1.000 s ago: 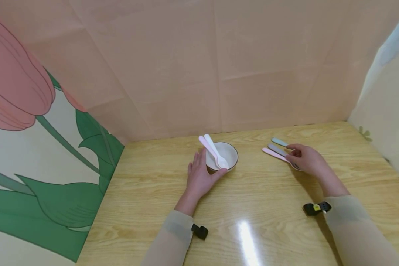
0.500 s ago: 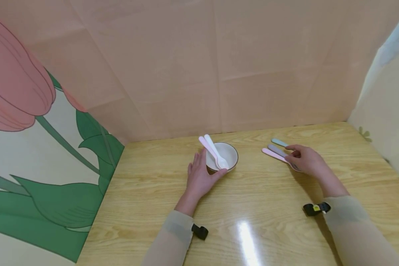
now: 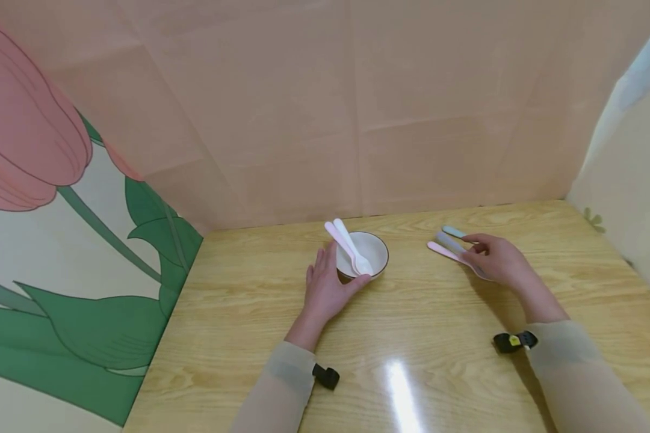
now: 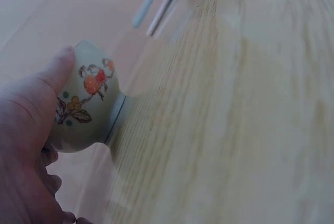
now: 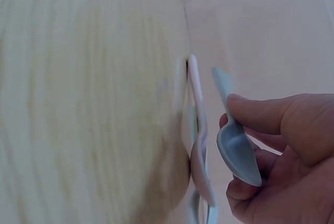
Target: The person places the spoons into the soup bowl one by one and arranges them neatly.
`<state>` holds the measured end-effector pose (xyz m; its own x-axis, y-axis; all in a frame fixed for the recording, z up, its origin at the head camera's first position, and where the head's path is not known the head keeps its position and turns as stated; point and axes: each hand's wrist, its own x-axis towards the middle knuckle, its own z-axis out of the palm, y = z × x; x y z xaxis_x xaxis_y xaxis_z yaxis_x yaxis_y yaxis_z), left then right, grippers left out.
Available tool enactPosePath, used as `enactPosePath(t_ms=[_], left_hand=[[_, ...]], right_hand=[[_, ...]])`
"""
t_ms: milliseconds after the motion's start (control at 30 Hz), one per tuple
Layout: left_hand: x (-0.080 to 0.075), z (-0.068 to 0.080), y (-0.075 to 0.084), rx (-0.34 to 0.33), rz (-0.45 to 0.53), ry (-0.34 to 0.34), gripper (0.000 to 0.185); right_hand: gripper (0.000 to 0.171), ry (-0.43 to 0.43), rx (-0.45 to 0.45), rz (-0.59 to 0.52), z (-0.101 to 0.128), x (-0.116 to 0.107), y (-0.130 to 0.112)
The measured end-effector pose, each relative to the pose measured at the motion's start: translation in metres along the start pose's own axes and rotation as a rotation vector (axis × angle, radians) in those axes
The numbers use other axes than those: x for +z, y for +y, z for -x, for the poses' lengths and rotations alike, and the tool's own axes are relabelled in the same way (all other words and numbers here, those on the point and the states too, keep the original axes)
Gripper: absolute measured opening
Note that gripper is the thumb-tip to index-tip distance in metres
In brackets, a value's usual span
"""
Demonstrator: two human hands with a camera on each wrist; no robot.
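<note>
My left hand (image 3: 325,285) holds the small white bowl (image 3: 376,252) at its near left side, thumb and fingers spread round the wall. Fruit is painted on the bowl's outside (image 4: 99,83) in the left wrist view. A pink spoon (image 3: 340,238) and a white spoon (image 3: 362,263) lean in the bowl, handles over the far left rim. My right hand (image 3: 495,258) pinches a greyish spoon (image 5: 237,151) by its neck between thumb and fingers, above the table. Beside it on the table lie a pink spoon (image 3: 445,251) and a light teal spoon (image 3: 454,231), partly hidden by the hand.
The wooden table (image 3: 238,337) meets a pinkish cloth backdrop (image 3: 281,120) at the rear. A panel with painted tulips (image 3: 86,325) stands at the left, and a pale wall (image 3: 628,174) at the right.
The greyish spoon has come up slightly in my right hand, and its handle looks blurred in the head view. My left hand and the bowl stay put.
</note>
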<state>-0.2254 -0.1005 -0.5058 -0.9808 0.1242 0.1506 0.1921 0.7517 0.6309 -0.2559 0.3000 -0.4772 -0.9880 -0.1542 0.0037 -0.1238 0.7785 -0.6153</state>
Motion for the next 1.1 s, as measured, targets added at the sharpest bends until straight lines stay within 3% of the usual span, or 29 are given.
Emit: enactPosePath(t_ms=[267,1100], left_hand=[[-0.001,0.0,0.001,0.006,0.008,0.004,0.12],[0.0,0.0,0.002,0.007,-0.003,0.009,0.121]], right_hand=[[0.05,0.03,0.009,-0.111,0.001,0.0,-0.021],[0.055,0.039,-0.074,-0.226,-0.018,0.017,-0.094]])
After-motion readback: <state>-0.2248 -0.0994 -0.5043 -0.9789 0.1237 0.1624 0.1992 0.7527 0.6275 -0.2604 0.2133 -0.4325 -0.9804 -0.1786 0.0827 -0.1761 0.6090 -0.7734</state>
